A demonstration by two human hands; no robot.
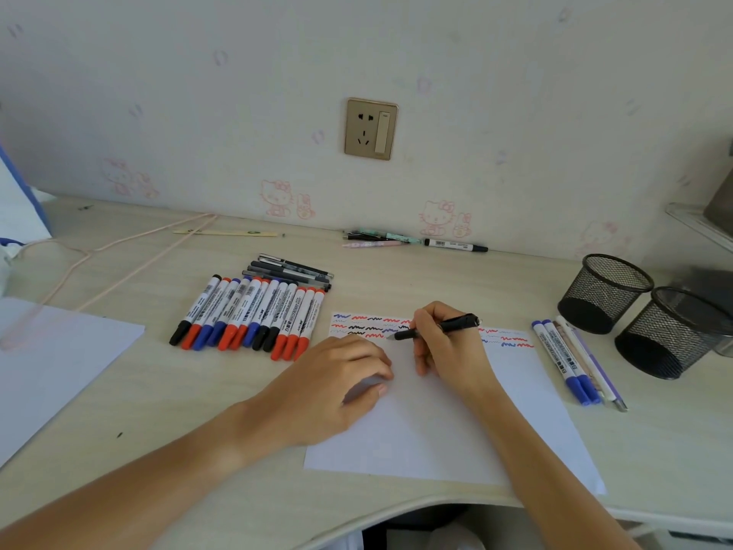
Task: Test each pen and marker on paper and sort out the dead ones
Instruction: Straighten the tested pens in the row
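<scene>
Tabletop point(396, 279) runs along the wall; everything is laid flat so nothing rolls off.

Test sheet point(436, 422) sits near the front edge, right of centre, squarely under my working hands. Its far strip carries rows of red, blue and black squiggles; the rest is blank, so there is room for more tests.

Second sheet point(59, 359) lies at the left edge, unused.

Two mesh cups point(634, 311) stand at the right edge, apparently emptied for sorting.

Marker row point(250, 315) lies left of the test sheet, capped, side by side, with dark pens just behind. I cannot tell if this is the tested pile.

Small group point(575, 359) lies right of the sheet, kept apart, likely one sorted lot.

Another few pens point(412, 240) lie against the wall.

Left hand point(341, 375) rests on the sheet, fingers loosely bent, steadying it.

Right hand point(444, 343) pinches the black pen point(436, 328), tip on the paper at the third row.
</scene>
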